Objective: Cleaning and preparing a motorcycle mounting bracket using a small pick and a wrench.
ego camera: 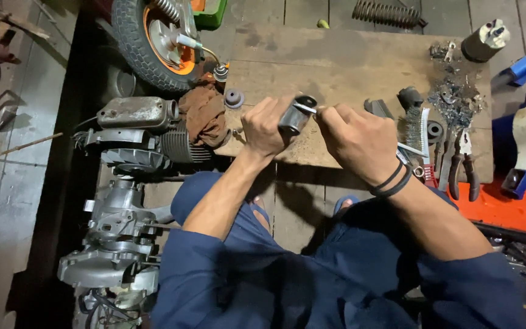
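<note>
Tiled floor (19, 183), grey and grimy (dim light, dark shadow strip at left). Low wooden board (336, 67) lies on it; engine (123, 201) and wheel (153, 36) alongside.

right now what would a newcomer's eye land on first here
At centre, the left hand grips a grey metal cylinder while the right hand pokes a thin tool into it. A stripped engine lies at left, and pliers sit at right on the wooden board.

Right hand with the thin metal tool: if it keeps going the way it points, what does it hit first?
The right hand points its thin metal tool leftward into the grey metal cylindrical part held in the left hand. That part comes first; the tip already seems to touch it, though depth is unclear.
</note>
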